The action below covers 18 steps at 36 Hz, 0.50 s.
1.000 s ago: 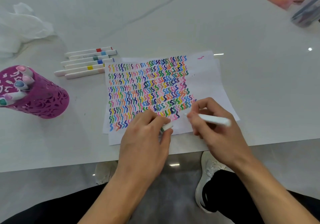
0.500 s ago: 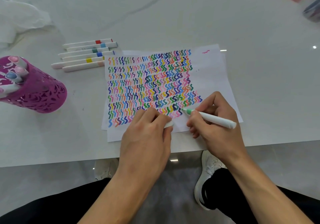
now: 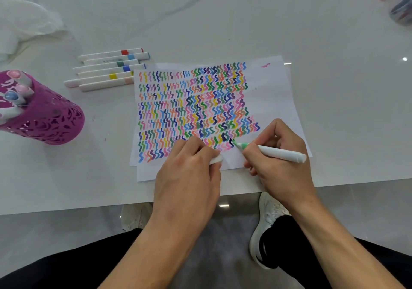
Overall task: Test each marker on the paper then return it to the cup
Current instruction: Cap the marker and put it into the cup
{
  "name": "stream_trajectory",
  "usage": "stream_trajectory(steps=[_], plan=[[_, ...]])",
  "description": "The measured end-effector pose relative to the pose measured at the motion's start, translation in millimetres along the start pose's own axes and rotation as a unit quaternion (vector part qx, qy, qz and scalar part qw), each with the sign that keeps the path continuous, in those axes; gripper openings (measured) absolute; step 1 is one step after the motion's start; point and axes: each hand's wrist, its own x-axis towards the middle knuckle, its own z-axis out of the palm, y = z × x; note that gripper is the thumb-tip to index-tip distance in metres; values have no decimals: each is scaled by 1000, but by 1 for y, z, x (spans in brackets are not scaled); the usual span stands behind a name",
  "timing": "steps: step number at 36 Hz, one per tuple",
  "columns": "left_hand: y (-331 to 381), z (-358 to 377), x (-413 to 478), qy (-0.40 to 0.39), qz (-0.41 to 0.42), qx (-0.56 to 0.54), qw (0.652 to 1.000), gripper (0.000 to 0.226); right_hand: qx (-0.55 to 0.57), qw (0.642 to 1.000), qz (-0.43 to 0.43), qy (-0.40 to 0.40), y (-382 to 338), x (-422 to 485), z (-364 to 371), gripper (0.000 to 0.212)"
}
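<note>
The marker, judged light and stiff, is pinched just behind its tip by fingers of the right hand; its apparent cap is gripped in the left hand.

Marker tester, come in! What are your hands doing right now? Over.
Right hand gripping green marker, tip on paper. Left hand holding white cap. Nothing blocking the cup.

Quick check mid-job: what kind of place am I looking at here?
Probably an indoor desk or craft table: a white marble-look tabletop, a purple cup of pens, loose markers beside squiggle-covered paper, and a glossy floor below.
</note>
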Motion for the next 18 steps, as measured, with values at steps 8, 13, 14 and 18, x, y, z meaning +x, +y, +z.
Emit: stream_trajectory(steps=[8, 13, 14, 18], plan=[[2, -2, -1, 2, 4, 14, 1000, 8, -2, 1000, 3, -24, 0, -1, 0, 21], [1, -4, -3, 3, 5, 21, 1000, 9, 105, 994, 24, -14, -9, -5, -2, 16], [0, -4, -3, 2, 5, 23, 1000, 8, 122, 992, 23, -13, -12, -5, -2, 15], [-4, -8, -5, 2, 6, 30, 1000, 7, 150, 989, 12, -12, -22, -6, -5, 13]])
